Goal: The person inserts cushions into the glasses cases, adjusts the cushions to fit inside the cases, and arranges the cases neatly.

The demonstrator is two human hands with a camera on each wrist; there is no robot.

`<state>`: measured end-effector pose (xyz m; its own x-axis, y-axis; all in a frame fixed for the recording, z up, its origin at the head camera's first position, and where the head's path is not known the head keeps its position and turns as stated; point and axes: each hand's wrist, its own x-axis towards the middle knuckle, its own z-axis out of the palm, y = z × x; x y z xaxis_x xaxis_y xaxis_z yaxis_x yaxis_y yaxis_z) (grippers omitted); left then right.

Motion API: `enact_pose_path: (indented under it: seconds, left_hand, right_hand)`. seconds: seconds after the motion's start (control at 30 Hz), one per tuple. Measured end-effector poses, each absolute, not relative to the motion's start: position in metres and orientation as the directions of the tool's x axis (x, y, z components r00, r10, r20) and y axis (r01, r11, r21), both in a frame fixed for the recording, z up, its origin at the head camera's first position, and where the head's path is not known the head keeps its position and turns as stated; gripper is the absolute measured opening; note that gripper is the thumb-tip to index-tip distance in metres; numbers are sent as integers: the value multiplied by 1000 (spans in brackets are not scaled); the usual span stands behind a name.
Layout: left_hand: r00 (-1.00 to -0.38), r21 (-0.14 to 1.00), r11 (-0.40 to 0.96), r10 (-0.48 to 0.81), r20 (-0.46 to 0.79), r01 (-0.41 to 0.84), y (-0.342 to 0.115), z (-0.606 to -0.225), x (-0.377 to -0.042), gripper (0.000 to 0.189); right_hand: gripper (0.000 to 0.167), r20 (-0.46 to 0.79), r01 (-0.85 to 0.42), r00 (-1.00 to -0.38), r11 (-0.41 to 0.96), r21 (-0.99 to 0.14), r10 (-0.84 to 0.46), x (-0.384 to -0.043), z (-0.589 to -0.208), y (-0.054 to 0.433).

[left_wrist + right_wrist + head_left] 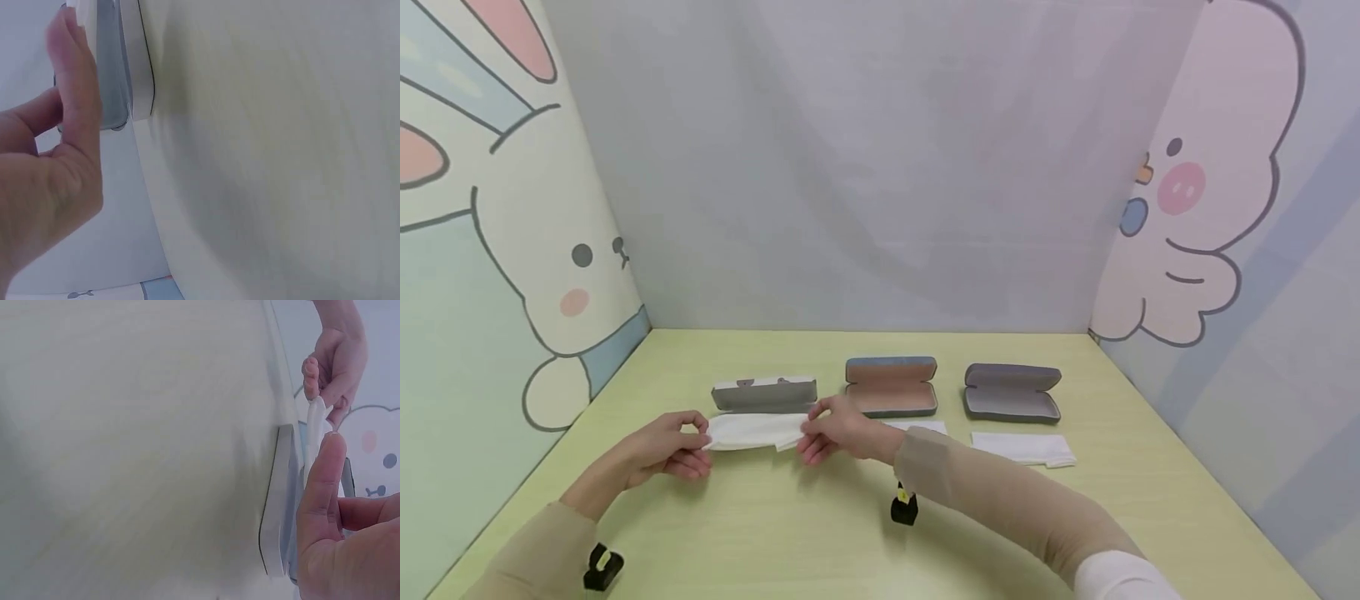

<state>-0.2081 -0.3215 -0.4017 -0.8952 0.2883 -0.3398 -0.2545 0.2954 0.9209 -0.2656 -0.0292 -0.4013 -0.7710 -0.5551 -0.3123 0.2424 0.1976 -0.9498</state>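
Note:
A folded white cloth (755, 430) is stretched level between both hands, in front of an open glasses case (765, 395) with a grey inside. My left hand (662, 447) pinches its left end between thumb and fingers. At the other end my right hand (842, 429) pinches the cloth's right edge. In the right wrist view the white cloth (317, 425) spans from one hand to the other, beside the white side of the case (279, 506). The left wrist view shows the case (112, 69) just past the fingers. The cloth hides the case's front part.
An open case (891, 400) with a pinkish inside stands in the middle, and an open dark grey case (1011, 404) stands to its right. Folded white cloths lie before them, one cloth (1024, 448) at the right, another (925, 427) partly behind the right forearm. A grey wall backs the table.

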Motion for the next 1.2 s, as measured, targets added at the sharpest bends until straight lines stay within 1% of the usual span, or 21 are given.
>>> enact_pose_path:
  seconds: [0.13,0.27,0.43,0.63,0.9,1.1,1.2]
  left_hand:
    - [-900,923,287,278,-335,-255,-320,-401,-219,16]
    - [-902,923,280,267,-339,-264,-319,-404,-226,15]
    - [-903,917,280,243,-355,-285,-317,-407,-229,16]
    - [-911,912,299,214,-352,-282,-312,-411,-233,18]
    - [-920,881,377,149,-363,-286,-306,-415,-234,17]
    - [-929,849,453,108,-355,-272,-303,-414,-233,20]
    - [-937,832,489,77,-340,-262,-305,-410,-231,25]
  right_hand:
    - [15,-311,242,-781,197,-950,-542,-280,-402,-30]
    - [12,-317,251,-785,195,-948,-532,-288,-407,-33]
    - [11,-323,246,-790,212,-946,-522,-291,-413,-36]
    - [11,-326,244,-799,223,-944,-505,-292,-419,-37]
    - [12,-317,240,-810,214,-947,-493,-294,-428,-38]
    - [14,-289,201,-846,235,-951,-448,-292,-431,-40]
    - [18,-257,161,-873,252,-954,-414,-291,-432,-38]
